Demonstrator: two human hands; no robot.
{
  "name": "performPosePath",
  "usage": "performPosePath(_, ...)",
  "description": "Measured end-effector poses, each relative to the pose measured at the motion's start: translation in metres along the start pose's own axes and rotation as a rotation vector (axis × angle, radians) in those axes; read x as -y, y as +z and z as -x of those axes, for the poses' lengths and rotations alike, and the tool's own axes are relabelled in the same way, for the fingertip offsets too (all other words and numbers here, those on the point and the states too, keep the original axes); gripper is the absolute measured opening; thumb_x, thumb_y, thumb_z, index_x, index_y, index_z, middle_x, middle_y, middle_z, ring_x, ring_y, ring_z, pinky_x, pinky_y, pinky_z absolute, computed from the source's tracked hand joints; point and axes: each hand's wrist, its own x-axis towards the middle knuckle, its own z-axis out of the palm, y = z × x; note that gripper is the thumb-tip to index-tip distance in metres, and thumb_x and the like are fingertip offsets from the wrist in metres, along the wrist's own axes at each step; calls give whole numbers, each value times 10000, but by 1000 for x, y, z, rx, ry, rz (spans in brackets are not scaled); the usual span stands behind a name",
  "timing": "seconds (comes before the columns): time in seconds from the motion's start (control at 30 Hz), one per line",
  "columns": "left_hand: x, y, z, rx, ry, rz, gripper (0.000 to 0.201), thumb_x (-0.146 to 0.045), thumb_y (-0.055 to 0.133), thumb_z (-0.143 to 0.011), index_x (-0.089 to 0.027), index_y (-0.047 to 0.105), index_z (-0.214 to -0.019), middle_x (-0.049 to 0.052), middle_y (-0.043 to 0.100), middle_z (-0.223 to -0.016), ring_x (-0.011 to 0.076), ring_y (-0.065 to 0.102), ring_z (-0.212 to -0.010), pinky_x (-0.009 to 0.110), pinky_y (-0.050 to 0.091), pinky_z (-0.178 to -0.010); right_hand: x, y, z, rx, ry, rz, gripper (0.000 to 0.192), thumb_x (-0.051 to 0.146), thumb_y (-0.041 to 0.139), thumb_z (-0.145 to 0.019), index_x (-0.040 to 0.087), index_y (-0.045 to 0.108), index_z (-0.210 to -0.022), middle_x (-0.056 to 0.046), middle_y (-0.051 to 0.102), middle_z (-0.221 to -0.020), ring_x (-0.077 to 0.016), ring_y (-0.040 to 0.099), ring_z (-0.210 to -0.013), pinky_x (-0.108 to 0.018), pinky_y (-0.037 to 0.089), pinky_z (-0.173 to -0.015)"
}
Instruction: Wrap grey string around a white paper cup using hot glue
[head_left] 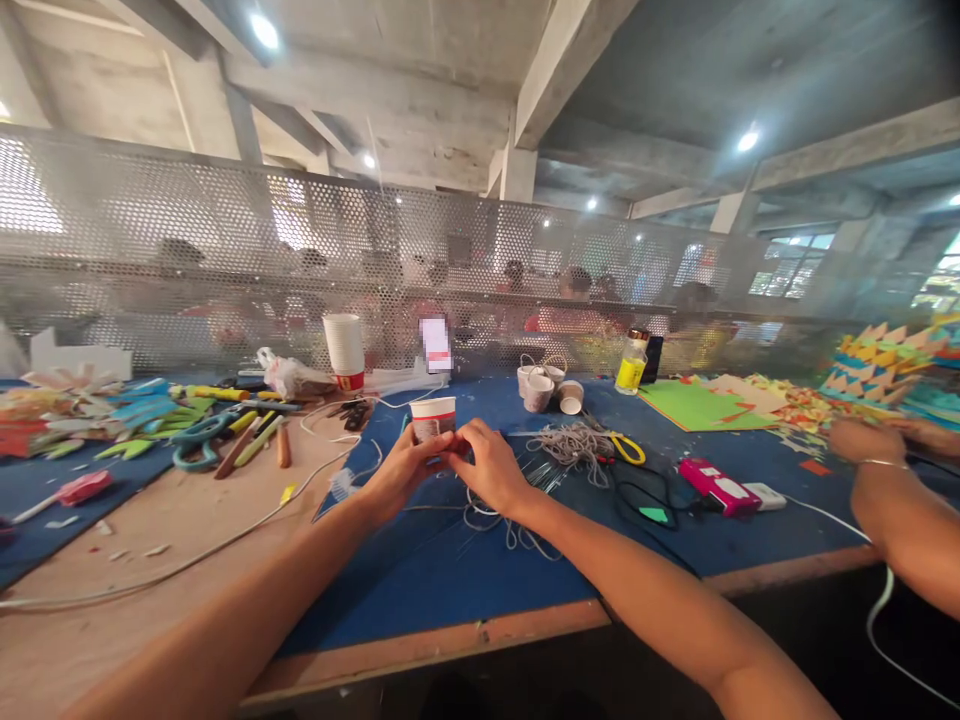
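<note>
My left hand (409, 470) is closed around a white paper cup (433, 408) with a red band near its rim. Grey string seems to be wound round the cup's side, partly hidden by my fingers. My right hand (489, 465) is pinched against the cup's right side, apparently on a strand of grey string; the fingertips are partly hidden. Loose string trails below that hand to the blue mat. To the right lies a tangled heap of grey string (574, 445). Several string-covered cups (538, 390) are grouped behind it, one tipped over.
A stack of paper cups (343, 345) stands at the back left. Scissors (202, 440) and craft tools lie left. A glue bottle (631, 365), green paper (697, 405) and a pink device (720, 487) are right. Another person's hands (870, 450) work at far right; perforated screen (465, 240) behind.
</note>
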Motion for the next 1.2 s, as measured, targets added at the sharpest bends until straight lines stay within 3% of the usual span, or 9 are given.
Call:
performPosePath(0.13,0,1,0,17,-33,31,385,-340,819,-837,-188,674,-1160,98,737,-1121,233,701,-1012,393,547,-933,-9,-3,1,-29,78,-296,80,229,675,-907,214,604,-874,-13,678,-871,-172,649,-820,-298,507,-814)
performPosePath(0.23,0,1,0,35,-76,31,431,-359,815,-842,-185,672,-1210,114,735,-1180,219,705,-1002,353,538,-909,-12,-9,0,-46,153,-494,97,304,654,-919,211,629,-925,-10,696,-861,-165,656,-804,-290,522,-797)
performPosePath(0.57,4,-1,-2,42,-136,62,451,-342,829,-815,-184,710,-1221,138,756,-1190,248,725,-983,371,545,-896,-17,-16,-6,-62,299,-715,189,388,630,-901,209,634,-959,-16,709,-861,-169,692,-813,-292,549,-777)
performPosePath(0.9,5,2,1,36,-132,55,370,-320,800,-851,-180,708,-1181,110,755,-1126,224,717,-967,351,561,-883,-19,-12,-6,-33,302,-727,323,432,797,-784,191,657,-948,2,670,-817,-144,630,-745,-273,516,-711)
performPosePath(1.2,9,-1,-2,24,-108,13,376,-362,809,-845,-174,704,-1153,110,751,-1127,228,712,-987,363,562,-886,-19,-14,-5,-17,274,-619,253,443,743,-841,194,698,-854,-14,723,-801,-160,666,-750,-286,527,-734)
